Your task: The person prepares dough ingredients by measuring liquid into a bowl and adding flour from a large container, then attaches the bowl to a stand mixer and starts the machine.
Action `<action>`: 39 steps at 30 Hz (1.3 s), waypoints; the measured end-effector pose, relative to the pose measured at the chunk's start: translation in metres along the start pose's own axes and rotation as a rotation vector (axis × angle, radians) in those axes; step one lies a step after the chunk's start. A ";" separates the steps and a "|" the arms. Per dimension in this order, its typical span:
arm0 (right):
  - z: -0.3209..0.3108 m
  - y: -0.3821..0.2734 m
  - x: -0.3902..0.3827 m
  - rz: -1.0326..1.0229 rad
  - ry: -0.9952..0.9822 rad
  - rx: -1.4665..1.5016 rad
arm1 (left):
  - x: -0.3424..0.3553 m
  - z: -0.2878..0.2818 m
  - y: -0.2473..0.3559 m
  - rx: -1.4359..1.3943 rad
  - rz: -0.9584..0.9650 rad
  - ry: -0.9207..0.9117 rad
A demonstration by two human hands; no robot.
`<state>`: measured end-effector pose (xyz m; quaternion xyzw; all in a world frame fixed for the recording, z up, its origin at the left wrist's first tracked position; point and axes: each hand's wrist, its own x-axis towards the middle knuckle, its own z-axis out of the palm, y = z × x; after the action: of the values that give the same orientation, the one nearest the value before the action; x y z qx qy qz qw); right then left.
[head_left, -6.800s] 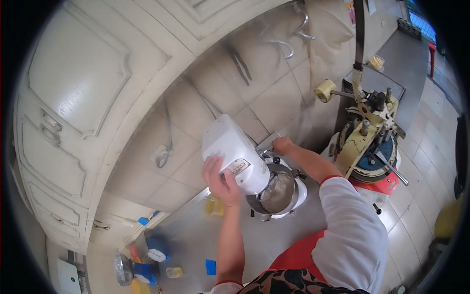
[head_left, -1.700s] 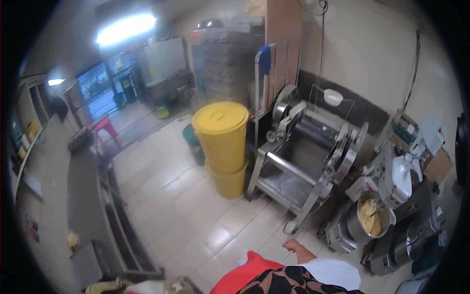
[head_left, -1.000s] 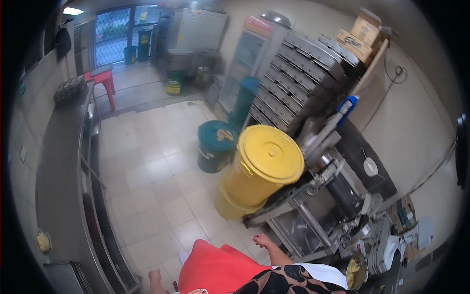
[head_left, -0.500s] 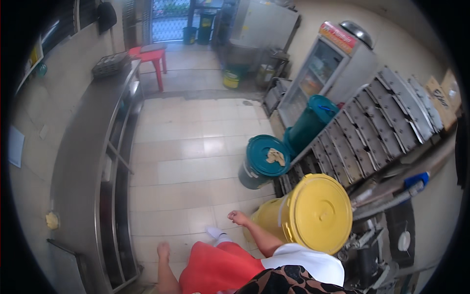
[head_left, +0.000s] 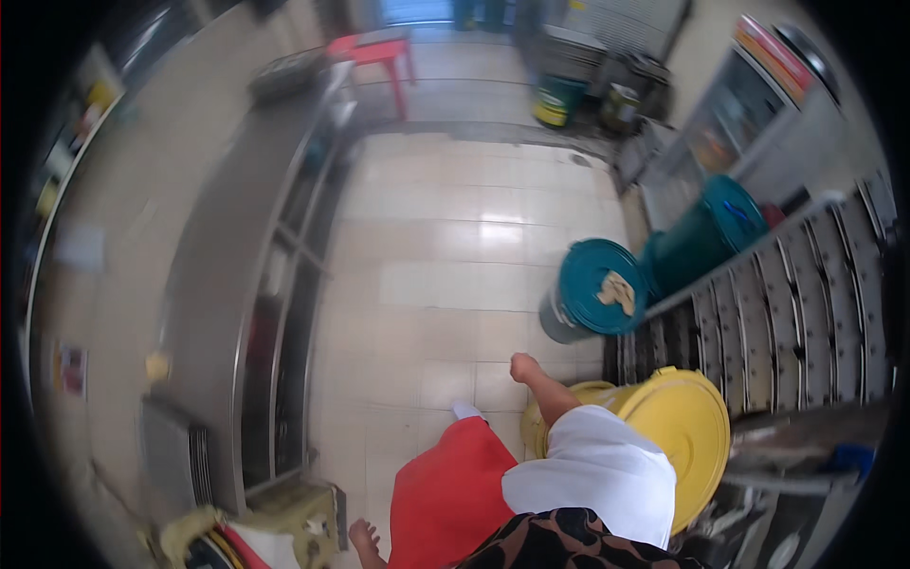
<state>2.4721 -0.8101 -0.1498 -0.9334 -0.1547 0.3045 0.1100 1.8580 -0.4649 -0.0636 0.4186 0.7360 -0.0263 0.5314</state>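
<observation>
My right hand (head_left: pixel 524 367) is curled closed with nothing visible in it, over the tiled floor beside the yellow lidded bin (head_left: pixel 690 431). My left hand (head_left: pixel 363 536) hangs low near the bottom edge, fingers loosely apart and holding nothing that I can see. Between the two arms are my red garment (head_left: pixel 450 484) and white clothing (head_left: pixel 592 465); a white-shod foot (head_left: pixel 466 410) shows ahead. Forward of my right hand stands a teal lidded bin (head_left: pixel 588 280), with a crumpled beige cloth (head_left: pixel 616 292) on its lid.
A long steel counter (head_left: pixel 223 228) lines the left wall, with upright trays (head_left: pixel 175 450) at its near end. On the right are a rack of metal trays (head_left: pixel 787 322), another teal bin (head_left: pixel 706 232) and a glass-door fridge (head_left: pixel 730 123). Farther off stands a red stool (head_left: pixel 379 55).
The view has shifted left and downward, so the room's contents appear farther right. My left hand sits lower in the picture, and a foot remains in front. The trays at lower left show more fully.
</observation>
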 end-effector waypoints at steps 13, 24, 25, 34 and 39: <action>0.149 -0.251 -0.115 -0.631 0.016 -0.252 | -0.032 -0.102 -0.275 -0.520 0.284 0.406; 0.329 -0.531 -0.343 -1.113 -0.396 -0.730 | -0.119 -0.088 -0.620 -1.427 -0.571 0.672; 0.342 -0.550 -0.356 -1.128 -0.396 -0.712 | -0.127 -0.086 -0.614 -1.436 -0.575 0.653; 0.504 -0.671 -0.507 -1.127 -0.536 -1.022 | -0.135 -0.024 -0.634 -1.644 -0.590 0.416; 0.612 -0.699 -0.579 -1.591 -0.548 -0.652 | -0.141 -0.037 -0.648 -1.872 -0.745 0.384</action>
<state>1.5046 -0.2990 -0.1147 -0.4301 -0.8542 0.2912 -0.0226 1.4244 -0.9496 -0.1977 -0.4218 0.6173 0.4628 0.4762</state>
